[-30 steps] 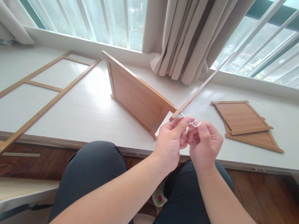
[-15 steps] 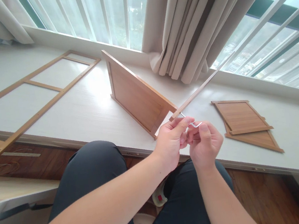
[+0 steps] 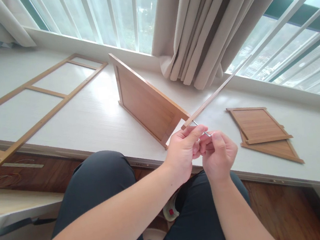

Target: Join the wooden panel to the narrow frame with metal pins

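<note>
A thin silver hex key (image 3: 196, 123) reaches from my fingers to the near end of a long narrow wooden strip (image 3: 205, 104). My left hand (image 3: 184, 150) is closed, thumb and fingers pinched round the key's shaft just below the strip's end. Beside it, my right hand (image 3: 219, 154) is closed on the key's bent outer end, which its fingers partly hide. A brown wooden panel (image 3: 148, 101) stands tilted on its edge, one corner meeting the strip near its end. Whatever the key's tip sits in is too small to make out.
Left on the white ledge (image 3: 87, 118) lies a ladder-like wooden frame (image 3: 48, 119), overhanging the front edge. Two smaller wooden panels (image 3: 261, 123) lie overlapped at right. A beige curtain (image 3: 191, 31) hangs behind, before barred windows. My knees are against the ledge's front.
The hex key has turned: its bent end, which pointed right above my right fingers, is now mostly hidden by them. My right hand shifted slightly; the left hand and the wood stayed put.
</note>
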`<state>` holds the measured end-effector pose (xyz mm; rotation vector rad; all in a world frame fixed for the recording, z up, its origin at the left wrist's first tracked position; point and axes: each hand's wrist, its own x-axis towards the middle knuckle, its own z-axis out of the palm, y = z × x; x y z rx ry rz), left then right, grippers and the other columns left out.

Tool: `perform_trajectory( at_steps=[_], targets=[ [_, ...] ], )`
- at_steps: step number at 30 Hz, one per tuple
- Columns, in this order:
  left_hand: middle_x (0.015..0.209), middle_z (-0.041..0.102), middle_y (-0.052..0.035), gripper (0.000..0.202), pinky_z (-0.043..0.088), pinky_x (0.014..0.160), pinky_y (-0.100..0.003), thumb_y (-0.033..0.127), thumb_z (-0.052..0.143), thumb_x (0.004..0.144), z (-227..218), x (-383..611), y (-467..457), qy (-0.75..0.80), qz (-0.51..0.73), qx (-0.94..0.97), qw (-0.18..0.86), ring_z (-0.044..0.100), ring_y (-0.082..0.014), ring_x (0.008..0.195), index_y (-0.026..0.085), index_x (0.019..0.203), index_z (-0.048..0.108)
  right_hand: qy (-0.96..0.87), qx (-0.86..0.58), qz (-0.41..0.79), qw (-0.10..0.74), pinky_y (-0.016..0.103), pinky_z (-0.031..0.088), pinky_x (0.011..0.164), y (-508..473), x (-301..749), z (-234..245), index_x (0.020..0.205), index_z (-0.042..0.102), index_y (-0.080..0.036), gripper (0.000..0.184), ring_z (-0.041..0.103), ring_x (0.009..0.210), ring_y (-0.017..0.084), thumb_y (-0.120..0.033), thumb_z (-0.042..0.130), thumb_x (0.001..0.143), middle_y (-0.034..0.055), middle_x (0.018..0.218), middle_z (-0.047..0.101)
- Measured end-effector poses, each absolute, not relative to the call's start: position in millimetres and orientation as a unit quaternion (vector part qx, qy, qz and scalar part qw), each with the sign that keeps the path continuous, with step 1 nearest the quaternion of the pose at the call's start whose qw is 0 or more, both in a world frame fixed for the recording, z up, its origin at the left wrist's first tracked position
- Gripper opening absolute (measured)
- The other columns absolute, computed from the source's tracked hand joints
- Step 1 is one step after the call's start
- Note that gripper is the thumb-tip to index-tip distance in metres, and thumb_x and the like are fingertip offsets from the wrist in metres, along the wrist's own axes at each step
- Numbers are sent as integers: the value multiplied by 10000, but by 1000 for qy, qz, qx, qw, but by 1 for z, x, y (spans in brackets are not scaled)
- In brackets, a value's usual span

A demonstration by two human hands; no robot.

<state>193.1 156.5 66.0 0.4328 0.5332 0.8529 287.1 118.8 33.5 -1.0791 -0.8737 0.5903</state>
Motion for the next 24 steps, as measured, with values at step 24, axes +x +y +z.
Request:
perform_trajectory(
  at_steps=[24],
  targets=[
    [473, 429, 55, 381, 182, 468, -217, 464, 907, 710, 67, 191, 156, 253, 396, 234, 851, 358, -67, 486, 138, 866, 787, -400, -478, 238, 745, 244, 404, 400, 121, 288, 32, 789, 669, -193, 327, 520, 405, 136, -469, 651, 964, -49, 495, 545]
  ],
)
